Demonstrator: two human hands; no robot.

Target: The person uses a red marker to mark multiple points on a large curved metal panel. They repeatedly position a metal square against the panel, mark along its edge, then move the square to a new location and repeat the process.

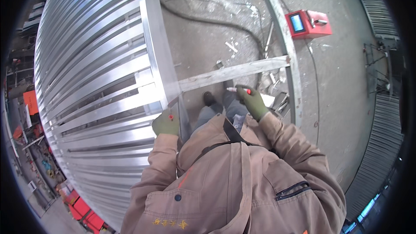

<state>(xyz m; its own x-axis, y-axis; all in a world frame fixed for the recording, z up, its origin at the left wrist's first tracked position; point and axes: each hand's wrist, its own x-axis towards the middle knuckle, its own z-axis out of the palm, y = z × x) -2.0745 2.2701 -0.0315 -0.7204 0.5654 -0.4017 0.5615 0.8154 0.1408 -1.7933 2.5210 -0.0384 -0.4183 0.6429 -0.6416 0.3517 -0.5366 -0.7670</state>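
My right hand (pixel 253 103), in a green glove, is closed around a white marker pen (pixel 232 89) with a red part at the glove end. The pen points left, above the floor near my legs. On the left, my left hand (pixel 165 123), gloved in green too, is closed at the edge of a large frame of shiny metal slats (pixel 104 99). A small red round piece (pixel 171 117) shows at its fingers, and a thin dark strip (pixel 173 102) sticks out beyond them. What this hand grips is mostly hidden.
A metal crossbar (pixel 234 73) joins the slatted frame to a long rail (pixel 281 30) on the right. Beyond that rail stands a red box with a screen and handle (pixel 308 24). A dark cable (pixel 208 21) and white scraps (pixel 231 47) lie on the concrete floor.
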